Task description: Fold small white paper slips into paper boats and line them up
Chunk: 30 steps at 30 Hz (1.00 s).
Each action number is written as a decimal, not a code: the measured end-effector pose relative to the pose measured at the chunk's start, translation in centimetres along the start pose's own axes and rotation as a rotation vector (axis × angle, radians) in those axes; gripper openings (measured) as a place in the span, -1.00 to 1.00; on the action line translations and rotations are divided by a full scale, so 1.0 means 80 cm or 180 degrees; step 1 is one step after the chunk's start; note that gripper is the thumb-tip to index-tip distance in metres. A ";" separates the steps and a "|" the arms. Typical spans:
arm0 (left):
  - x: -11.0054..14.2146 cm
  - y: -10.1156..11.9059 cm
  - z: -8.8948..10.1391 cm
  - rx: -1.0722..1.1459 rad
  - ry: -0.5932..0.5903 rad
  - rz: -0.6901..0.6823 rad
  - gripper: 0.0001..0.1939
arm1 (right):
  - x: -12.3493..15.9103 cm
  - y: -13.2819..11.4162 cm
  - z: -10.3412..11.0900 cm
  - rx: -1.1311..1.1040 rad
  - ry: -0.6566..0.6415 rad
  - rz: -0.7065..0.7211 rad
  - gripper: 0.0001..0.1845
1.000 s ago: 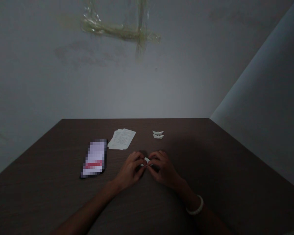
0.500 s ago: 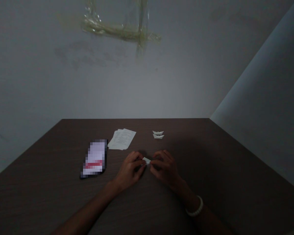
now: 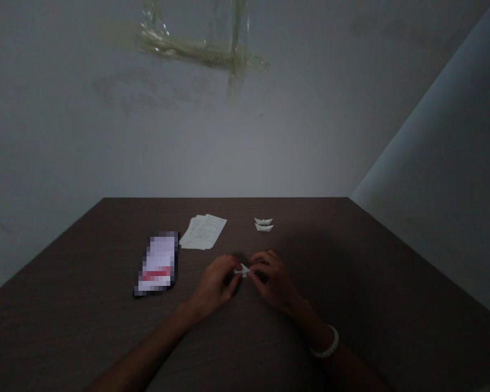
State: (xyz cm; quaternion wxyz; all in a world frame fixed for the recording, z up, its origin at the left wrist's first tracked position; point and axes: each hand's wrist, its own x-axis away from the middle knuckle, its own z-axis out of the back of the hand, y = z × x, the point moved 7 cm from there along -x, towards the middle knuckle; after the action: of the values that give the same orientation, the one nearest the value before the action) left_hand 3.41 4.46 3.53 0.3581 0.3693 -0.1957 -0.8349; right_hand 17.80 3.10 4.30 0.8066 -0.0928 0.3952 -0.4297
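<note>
A small folded white paper (image 3: pixel 244 270) is pinched between my two hands, low over the table near its middle. My left hand (image 3: pixel 217 282) grips its left end between thumb and fingers. On the opposite end, the thumb and fingertips of my right hand (image 3: pixel 274 280) are closed. A pointed flap of the paper stands up between the fingertips; its ends are partly hidden by them. Beyond my right hand, two small white paper boats (image 3: pixel 264 225) sit close together, one in front of the other.
Several printed paper sheets (image 3: pixel 204 232) lie in a loose stack behind my left hand. A phone (image 3: pixel 157 264) with a blurred-out screen rests left of it. The dark wooden table (image 3: pixel 85 305) meets a wall (image 3: pixel 245 141) at its far edge.
The paper's shape has changed: a flat-looking piece before, it now shows a pointed peak with ends spread sideways. My fingers have shifted slightly around it.
</note>
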 end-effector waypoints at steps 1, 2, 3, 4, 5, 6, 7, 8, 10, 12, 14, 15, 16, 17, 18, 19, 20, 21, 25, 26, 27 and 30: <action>0.001 -0.004 0.000 -0.0010 0.0034 0.0119 -0.89 | 0.000 0.000 0.000 -0.0025 -0.0001 0.0000 -0.92; 0.001 -0.009 0.000 -0.0019 0.0051 0.0240 -0.87 | -0.001 0.000 0.000 -0.0047 0.0002 0.0000 -0.92; 0.001 -0.011 0.000 -0.0023 0.0050 0.0338 -0.86 | -0.001 0.000 0.000 -0.0064 0.0005 -0.0001 -0.92; 0.001 -0.013 -0.001 -0.0017 0.0023 0.0392 -0.86 | -0.001 0.000 0.001 -0.0077 0.0016 0.0004 -0.92; 0.000 -0.012 -0.001 -0.0003 -0.0005 0.0392 -0.87 | -0.002 -0.001 0.001 -0.0088 0.0030 0.0016 -0.92; -0.002 -0.009 -0.001 0.0019 -0.0027 0.0355 -0.90 | -0.002 -0.001 0.001 -0.0097 0.0044 0.0024 -0.92; -0.004 -0.006 -0.001 0.0030 -0.0040 0.0293 -0.93 | -0.001 -0.001 0.001 -0.0104 0.0054 0.0030 -0.92; -0.006 -0.002 0.000 0.0032 -0.0047 0.0209 -0.95 | -0.001 -0.001 0.001 -0.0111 0.0054 0.0031 -0.92; -0.008 0.005 0.001 0.0050 -0.0058 0.0103 -0.92 | 0.000 -0.002 0.000 -0.0132 0.0014 0.0020 -0.91; -0.009 0.009 0.003 0.0057 -0.0054 0.0043 -0.90 | 0.000 -0.004 -0.001 -0.0148 -0.0036 0.0020 -0.91; -0.009 0.012 0.003 0.0035 -0.0078 0.0000 -0.90 | 0.000 -0.007 -0.002 -0.0155 -0.0057 0.0048 -0.91; -0.009 0.013 0.003 0.0012 -0.0091 -0.0024 -0.90 | 0.000 -0.008 -0.002 -0.0154 -0.0056 0.0063 -0.91; -0.009 0.013 0.003 -0.0013 -0.0098 -0.0051 -0.90 | 0.000 -0.009 -0.002 -0.0146 -0.0054 0.0077 -0.90; -0.008 0.014 0.003 -0.0037 -0.0088 -0.0074 -0.90 | -0.001 -0.009 -0.002 -0.0137 -0.0048 0.0082 -0.90; -0.008 0.014 0.003 -0.0057 -0.0078 -0.0091 -0.90 | -0.001 -0.009 -0.002 -0.0130 -0.0043 0.0081 -0.90; -0.008 0.014 0.003 -0.0071 -0.0065 -0.0101 -0.91 | -0.001 -0.008 -0.002 -0.0127 -0.0029 0.0075 -0.90; -0.008 0.013 0.004 -0.0081 -0.0049 -0.0101 -0.91 | 0.000 -0.006 -0.002 -0.0127 -0.0003 0.0069 -0.90; -0.008 0.013 0.004 -0.0091 -0.0032 -0.0100 -0.92 | 0.000 -0.004 -0.002 -0.0133 0.0024 0.0058 -0.90; -0.010 0.007 0.009 -0.0077 0.0082 0.0023 -0.93 | 0.001 0.007 0.001 -0.0147 0.0121 -0.0016 -0.89; -0.010 0.006 0.010 -0.0055 0.0098 0.0080 -0.92 | 0.000 0.009 0.003 -0.0144 0.0169 -0.0027 -0.89; -0.011 0.004 0.011 -0.0026 0.0108 0.0130 -0.92 | 0.000 0.011 0.005 -0.0147 0.0199 -0.0052 -0.89; -0.013 0.002 0.013 0.0058 0.0152 0.0176 -0.91 | -0.002 0.014 0.010 -0.0185 0.0252 -0.0108 -0.90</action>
State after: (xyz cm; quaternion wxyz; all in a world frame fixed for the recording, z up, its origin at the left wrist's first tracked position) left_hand 3.16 5.16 4.82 0.3822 0.3868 -0.2048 -0.8139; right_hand 19.06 3.76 4.39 0.7799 -0.1057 0.4374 -0.4350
